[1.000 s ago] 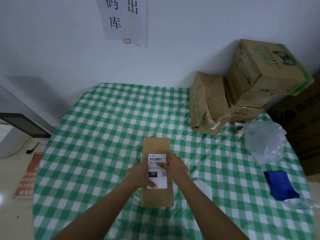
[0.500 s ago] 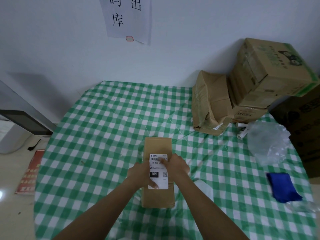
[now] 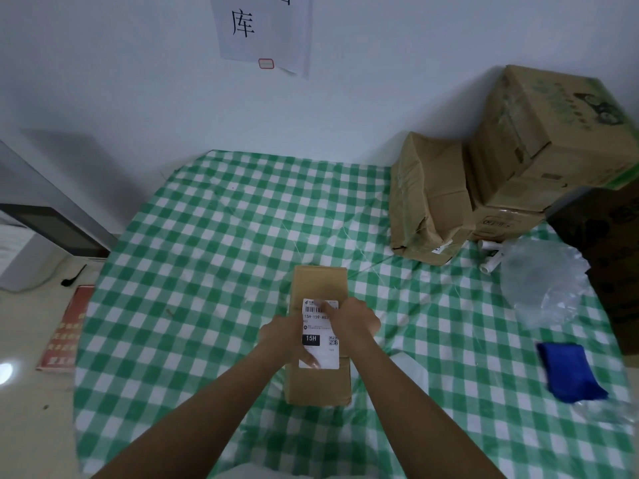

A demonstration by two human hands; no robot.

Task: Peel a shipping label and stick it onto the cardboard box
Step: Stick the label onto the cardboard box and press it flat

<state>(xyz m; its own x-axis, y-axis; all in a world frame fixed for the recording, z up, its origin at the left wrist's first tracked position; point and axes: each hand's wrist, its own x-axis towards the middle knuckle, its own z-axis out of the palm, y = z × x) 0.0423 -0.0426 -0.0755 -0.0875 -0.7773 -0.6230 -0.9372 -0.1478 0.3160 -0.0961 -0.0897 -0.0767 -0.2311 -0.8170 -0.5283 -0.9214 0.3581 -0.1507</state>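
A small brown cardboard box (image 3: 320,283) lies lengthwise on the green checked tablecloth (image 3: 207,271). A white shipping label (image 3: 320,335) with a barcode and a black "15H" block lies flat on the box's top. My left hand (image 3: 281,337) rests against the box's left side, thumb pressing the label's lower left corner. My right hand (image 3: 352,318) sits at the label's right edge, a finger pressing down near the barcode at the top. Both hands cover parts of the label's edges.
Larger cardboard boxes (image 3: 432,202) are stacked at the back right against the wall. A crumpled clear plastic bag (image 3: 543,281) and a blue cloth (image 3: 567,371) lie on the right. A white sheet (image 3: 408,369) peeks out beside my right forearm. A red sign (image 3: 65,330) lies on the floor, left.
My right finger has slid up the label from its middle to the barcode near the top. The left hand stays pressing the lower left corner.
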